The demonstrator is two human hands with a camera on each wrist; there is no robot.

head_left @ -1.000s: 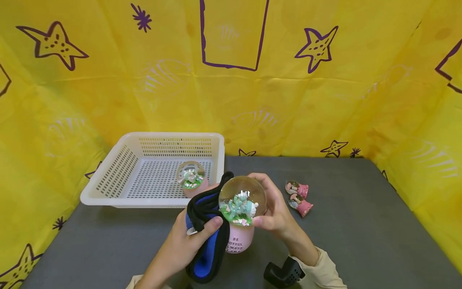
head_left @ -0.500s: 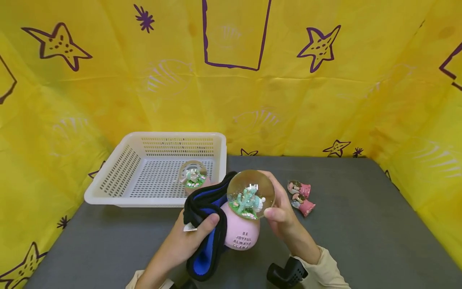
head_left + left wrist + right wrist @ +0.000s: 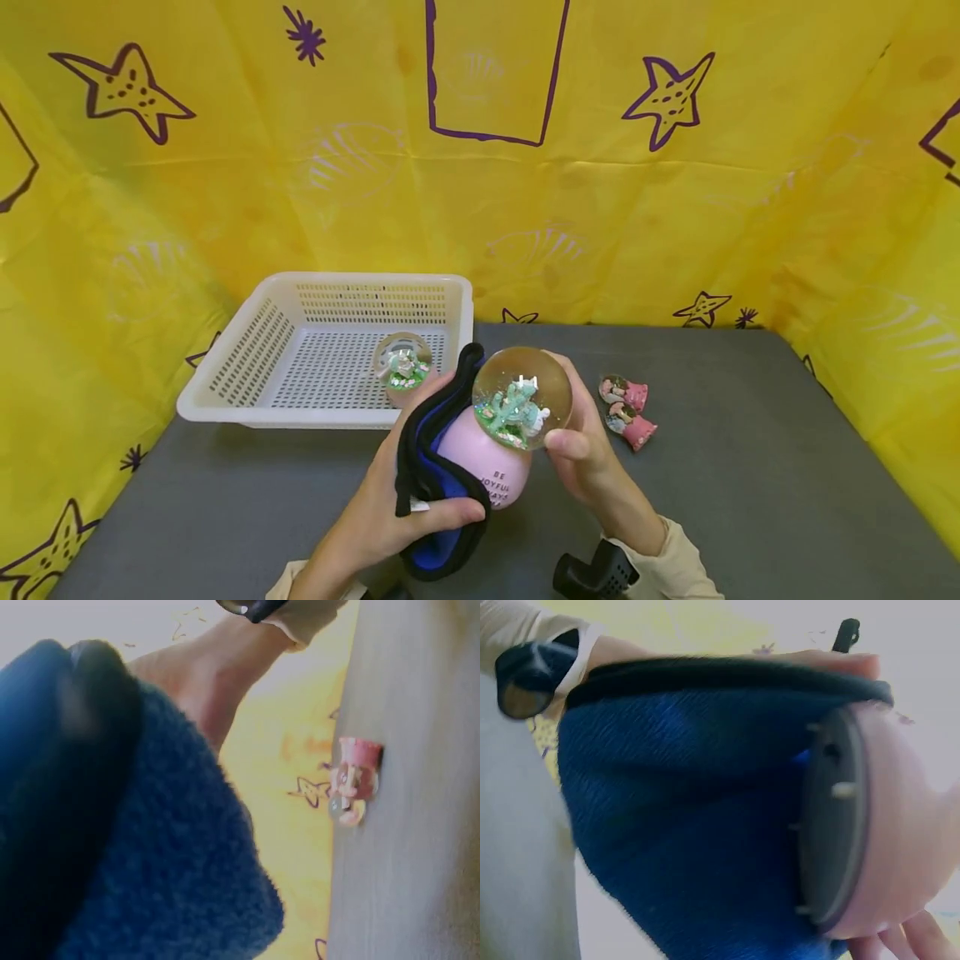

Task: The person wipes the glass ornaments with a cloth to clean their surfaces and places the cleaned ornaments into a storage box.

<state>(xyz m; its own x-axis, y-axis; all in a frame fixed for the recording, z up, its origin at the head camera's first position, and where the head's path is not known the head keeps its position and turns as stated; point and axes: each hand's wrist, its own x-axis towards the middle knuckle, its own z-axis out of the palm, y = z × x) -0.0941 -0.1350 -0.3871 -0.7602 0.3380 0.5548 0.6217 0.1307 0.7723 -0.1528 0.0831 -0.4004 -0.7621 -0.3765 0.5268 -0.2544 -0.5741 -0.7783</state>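
Observation:
In the head view, my right hand point(image 3: 588, 454) grips a snow globe point(image 3: 522, 398) by its clear ball, thumb at the front and fingers behind. Inside the ball is a green and white scene, and lettering runs over the pink base. My left hand point(image 3: 386, 500) holds a folded blue cloth point(image 3: 442, 546) with black edging against the left side of that base. Some left fingers are hidden behind the cloth. The globe tilts, its ball up and to the right. The right wrist view shows the base's dark underside point(image 3: 832, 825) beside the cloth.
A white plastic basket point(image 3: 225, 408) stands at the back left, with another snow globe point(image 3: 405, 364) inside near its right wall. Two small pink figurines point(image 3: 634, 430) lie on the grey table point(image 3: 750, 467) right of my hands. A yellow patterned cloth point(image 3: 525, 208) hangs behind.
The snow globe has tilted and shifted slightly up and right. My left hand has spread the cloth more around the pink base, its thumb now lower and farther right.

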